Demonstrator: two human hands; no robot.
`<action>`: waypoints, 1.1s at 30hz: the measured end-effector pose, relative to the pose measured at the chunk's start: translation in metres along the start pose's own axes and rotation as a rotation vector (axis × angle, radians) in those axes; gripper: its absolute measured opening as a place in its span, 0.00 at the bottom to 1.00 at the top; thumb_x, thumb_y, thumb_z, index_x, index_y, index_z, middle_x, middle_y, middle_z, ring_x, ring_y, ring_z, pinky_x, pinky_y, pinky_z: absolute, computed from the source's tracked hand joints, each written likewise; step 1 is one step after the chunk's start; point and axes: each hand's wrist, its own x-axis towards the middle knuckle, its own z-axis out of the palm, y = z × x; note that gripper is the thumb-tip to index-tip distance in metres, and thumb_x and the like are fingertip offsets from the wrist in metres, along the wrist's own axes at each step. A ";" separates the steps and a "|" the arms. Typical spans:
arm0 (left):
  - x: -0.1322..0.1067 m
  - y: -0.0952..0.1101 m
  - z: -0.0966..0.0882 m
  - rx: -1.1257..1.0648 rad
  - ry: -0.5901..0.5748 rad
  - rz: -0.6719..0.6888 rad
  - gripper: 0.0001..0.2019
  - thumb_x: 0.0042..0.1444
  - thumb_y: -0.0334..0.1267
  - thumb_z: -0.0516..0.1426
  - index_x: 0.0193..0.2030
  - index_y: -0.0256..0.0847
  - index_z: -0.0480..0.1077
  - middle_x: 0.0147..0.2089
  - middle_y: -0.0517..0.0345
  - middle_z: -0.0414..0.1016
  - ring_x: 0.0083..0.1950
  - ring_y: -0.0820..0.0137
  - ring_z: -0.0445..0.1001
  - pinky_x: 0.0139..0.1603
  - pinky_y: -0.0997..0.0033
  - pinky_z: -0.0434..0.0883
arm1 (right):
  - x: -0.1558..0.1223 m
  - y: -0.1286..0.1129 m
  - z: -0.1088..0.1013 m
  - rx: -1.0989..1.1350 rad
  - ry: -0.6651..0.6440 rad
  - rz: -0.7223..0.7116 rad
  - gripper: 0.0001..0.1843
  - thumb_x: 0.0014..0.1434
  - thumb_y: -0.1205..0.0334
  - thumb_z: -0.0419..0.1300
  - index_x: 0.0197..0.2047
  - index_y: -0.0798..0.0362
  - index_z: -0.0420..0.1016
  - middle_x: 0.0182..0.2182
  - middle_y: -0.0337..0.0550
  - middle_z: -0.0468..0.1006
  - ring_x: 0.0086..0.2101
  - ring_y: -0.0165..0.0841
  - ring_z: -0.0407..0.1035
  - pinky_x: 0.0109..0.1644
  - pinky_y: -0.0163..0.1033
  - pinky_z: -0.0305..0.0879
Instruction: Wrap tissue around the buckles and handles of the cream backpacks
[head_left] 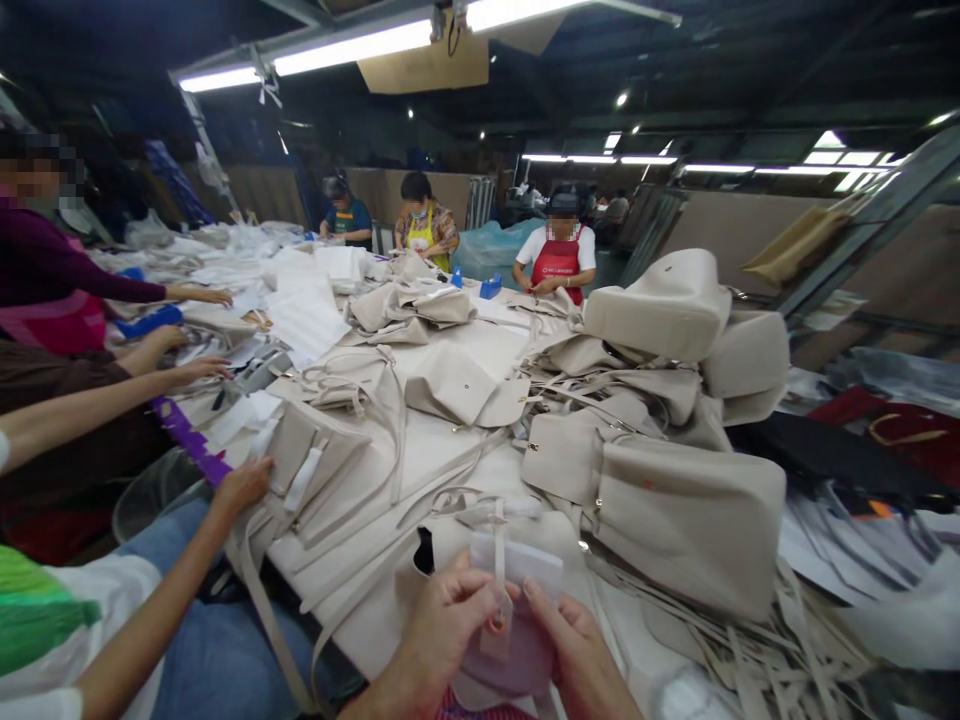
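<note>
My left hand (pixel 442 630) and my right hand (pixel 574 645) meet at the bottom centre, both with fingers pinched on a small pale translucent packet (pixel 517 570) with a thin strap (pixel 498 545) running down it. They are held just above a beige bag (pixel 450 545) lying flat on the table. More finished beige bags (pixel 690 510) are piled directly to the right.
A long work table (pixel 420 450) holds many beige bags, flaps and loose straps (pixel 757 640). A co-worker's arm (pixel 165 600) reaches onto a bag at my left. Other people's hands work along the left edge. Three people stand at the far end. Dark and red bags (pixel 885 430) lie at the right.
</note>
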 end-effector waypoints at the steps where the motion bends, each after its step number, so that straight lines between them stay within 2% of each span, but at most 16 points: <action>1: 0.000 0.002 0.002 0.031 0.013 0.014 0.15 0.48 0.46 0.62 0.18 0.38 0.74 0.36 0.54 0.71 0.43 0.61 0.68 0.47 0.68 0.62 | 0.000 -0.001 0.001 0.015 -0.003 -0.002 0.26 0.48 0.41 0.65 0.36 0.57 0.83 0.27 0.47 0.83 0.30 0.38 0.76 0.31 0.35 0.69; 4: 0.002 0.006 0.006 0.111 0.059 0.036 0.11 0.47 0.38 0.62 0.16 0.39 0.74 0.36 0.55 0.71 0.44 0.61 0.68 0.47 0.69 0.62 | 0.002 -0.001 0.000 0.021 0.003 -0.002 0.24 0.47 0.42 0.67 0.31 0.57 0.82 0.22 0.44 0.80 0.23 0.33 0.72 0.26 0.32 0.66; 7: 0.004 0.004 0.009 0.135 0.143 0.046 0.09 0.42 0.33 0.63 0.14 0.40 0.72 0.33 0.57 0.68 0.42 0.62 0.67 0.46 0.70 0.62 | 0.005 0.001 -0.003 -0.021 0.014 0.003 0.24 0.45 0.42 0.68 0.27 0.57 0.80 0.17 0.40 0.76 0.16 0.27 0.64 0.17 0.29 0.56; 10: 0.007 -0.004 0.009 0.108 0.203 0.084 0.09 0.39 0.32 0.64 0.15 0.40 0.70 0.31 0.58 0.67 0.40 0.63 0.67 0.44 0.70 0.62 | 0.005 0.000 -0.003 -0.050 -0.005 -0.039 0.22 0.45 0.44 0.70 0.31 0.57 0.80 0.18 0.38 0.76 0.14 0.24 0.61 0.15 0.28 0.50; 12: 0.009 -0.009 0.008 0.062 0.207 0.096 0.08 0.38 0.33 0.65 0.18 0.40 0.69 0.32 0.58 0.69 0.40 0.64 0.68 0.43 0.71 0.63 | 0.005 -0.002 -0.001 -0.043 -0.017 -0.058 0.21 0.44 0.47 0.71 0.35 0.56 0.81 0.20 0.39 0.78 0.16 0.25 0.64 0.17 0.27 0.55; 15: 0.010 -0.014 0.006 -0.046 0.187 0.059 0.12 0.37 0.33 0.66 0.29 0.41 0.69 0.32 0.60 0.72 0.36 0.67 0.70 0.39 0.72 0.64 | 0.003 -0.006 0.002 0.018 -0.029 -0.065 0.23 0.42 0.51 0.73 0.38 0.56 0.81 0.27 0.44 0.82 0.25 0.32 0.74 0.30 0.33 0.69; 17: 0.010 -0.013 0.004 -0.140 0.178 0.050 0.20 0.35 0.33 0.68 0.37 0.43 0.67 0.35 0.60 0.74 0.35 0.68 0.71 0.37 0.72 0.66 | 0.002 -0.008 0.004 0.055 -0.029 -0.064 0.23 0.40 0.52 0.74 0.39 0.56 0.81 0.30 0.46 0.83 0.30 0.37 0.76 0.38 0.38 0.71; 20: 0.008 -0.008 0.001 -0.272 0.170 0.001 0.24 0.38 0.39 0.69 0.41 0.42 0.66 0.37 0.56 0.77 0.34 0.67 0.74 0.37 0.70 0.67 | 0.000 -0.008 0.005 0.078 -0.018 -0.041 0.24 0.39 0.55 0.75 0.40 0.55 0.81 0.32 0.47 0.84 0.32 0.40 0.77 0.39 0.40 0.72; 23: 0.006 -0.004 0.000 -0.314 0.072 -0.120 0.20 0.46 0.50 0.64 0.39 0.36 0.71 0.31 0.52 0.77 0.30 0.66 0.74 0.36 0.69 0.67 | 0.000 -0.009 0.004 0.099 -0.026 -0.037 0.25 0.39 0.55 0.75 0.41 0.54 0.80 0.32 0.46 0.84 0.32 0.41 0.78 0.38 0.41 0.72; 26: 0.010 -0.004 0.005 -0.269 -0.013 -0.202 0.21 0.45 0.52 0.65 0.33 0.31 0.75 0.26 0.51 0.76 0.28 0.66 0.73 0.34 0.68 0.67 | -0.001 -0.010 0.003 0.075 -0.035 -0.066 0.25 0.40 0.55 0.74 0.43 0.54 0.79 0.31 0.45 0.84 0.31 0.38 0.77 0.37 0.39 0.72; 29: 0.017 -0.004 0.014 -0.231 0.078 -0.216 0.18 0.38 0.47 0.68 0.29 0.32 0.77 0.25 0.53 0.76 0.27 0.67 0.71 0.32 0.69 0.66 | -0.002 -0.011 0.002 0.021 0.007 -0.107 0.25 0.41 0.55 0.74 0.43 0.54 0.79 0.30 0.43 0.83 0.30 0.37 0.76 0.37 0.38 0.71; 33: 0.023 -0.003 0.023 -0.262 0.147 -0.213 0.16 0.37 0.43 0.69 0.30 0.32 0.77 0.26 0.54 0.77 0.27 0.68 0.71 0.32 0.70 0.67 | -0.007 -0.011 0.000 0.022 0.044 -0.130 0.29 0.40 0.56 0.74 0.47 0.53 0.77 0.35 0.45 0.84 0.35 0.40 0.77 0.40 0.41 0.72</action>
